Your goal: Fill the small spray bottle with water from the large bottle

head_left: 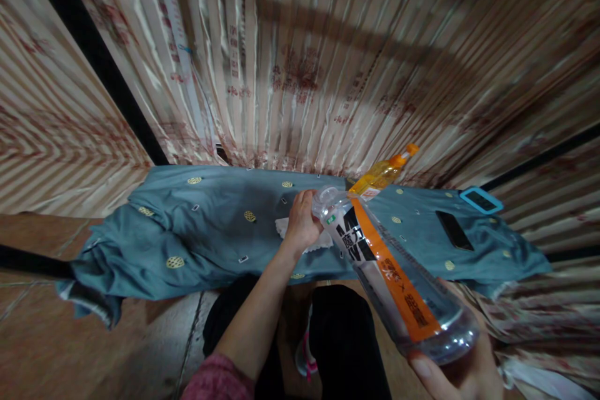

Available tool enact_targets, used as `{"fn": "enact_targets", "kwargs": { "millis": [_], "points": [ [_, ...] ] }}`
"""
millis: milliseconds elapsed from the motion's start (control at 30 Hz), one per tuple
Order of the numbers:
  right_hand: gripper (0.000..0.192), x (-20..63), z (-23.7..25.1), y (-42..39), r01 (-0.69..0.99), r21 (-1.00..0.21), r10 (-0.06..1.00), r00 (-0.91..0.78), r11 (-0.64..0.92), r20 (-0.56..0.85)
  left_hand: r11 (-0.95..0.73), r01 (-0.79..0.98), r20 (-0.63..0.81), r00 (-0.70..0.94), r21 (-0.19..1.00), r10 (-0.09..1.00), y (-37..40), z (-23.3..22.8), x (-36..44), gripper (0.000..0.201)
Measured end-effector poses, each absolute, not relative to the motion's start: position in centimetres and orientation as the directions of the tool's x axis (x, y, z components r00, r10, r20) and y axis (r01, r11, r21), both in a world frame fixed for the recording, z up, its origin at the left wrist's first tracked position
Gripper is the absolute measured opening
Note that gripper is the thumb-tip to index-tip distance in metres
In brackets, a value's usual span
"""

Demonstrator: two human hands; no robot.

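Note:
A large clear plastic bottle with an orange, white and black label slants across the view, its neck pointing away to the upper left. Around its base my right hand is closed, the thumb showing on the near side. My left hand is closed at the bottle's neck, and its fingertips are hidden behind the clear plastic. Partly covered by that hand, a white scallop-edged cloth or paper lies on the blue-green pineapple-print cover. Behind the neck is a yellow bottle with an orange cap.
To the right, a dark phone and a light-blue-framed device lie on the cover. Pleated patterned curtains surround the narrow surface, with dark poles at the sides. My knees are below the front edge, above a tiled floor.

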State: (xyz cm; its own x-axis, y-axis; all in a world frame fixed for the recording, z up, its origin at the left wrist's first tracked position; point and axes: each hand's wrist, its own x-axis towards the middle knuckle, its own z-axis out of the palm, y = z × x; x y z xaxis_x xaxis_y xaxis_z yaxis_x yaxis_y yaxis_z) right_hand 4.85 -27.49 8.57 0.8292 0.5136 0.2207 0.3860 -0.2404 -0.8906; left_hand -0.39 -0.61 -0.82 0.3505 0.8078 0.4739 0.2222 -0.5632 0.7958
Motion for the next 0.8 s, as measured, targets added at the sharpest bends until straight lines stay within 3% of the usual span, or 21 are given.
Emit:
{"fn": "enact_targets", "kwargs": {
  "millis": [467, 800],
  "points": [
    [0.079, 4.91, 8.60, -27.68, 0.420, -0.876, 0.528, 0.812, -0.236, 0.247, -0.556, 0.222, 0.463, 0.358, 0.801, 0.811, -0.60, -0.78, -0.39, 0.044],
    [0.082, 4.86, 8.60, -27.64, 0.377, -0.894, 0.518, 0.830, -0.242, 0.209, -0.546, 0.204, 0.459, 0.355, 0.813, 0.815, -0.58, -0.67, -0.42, 0.042]
  ]
}}
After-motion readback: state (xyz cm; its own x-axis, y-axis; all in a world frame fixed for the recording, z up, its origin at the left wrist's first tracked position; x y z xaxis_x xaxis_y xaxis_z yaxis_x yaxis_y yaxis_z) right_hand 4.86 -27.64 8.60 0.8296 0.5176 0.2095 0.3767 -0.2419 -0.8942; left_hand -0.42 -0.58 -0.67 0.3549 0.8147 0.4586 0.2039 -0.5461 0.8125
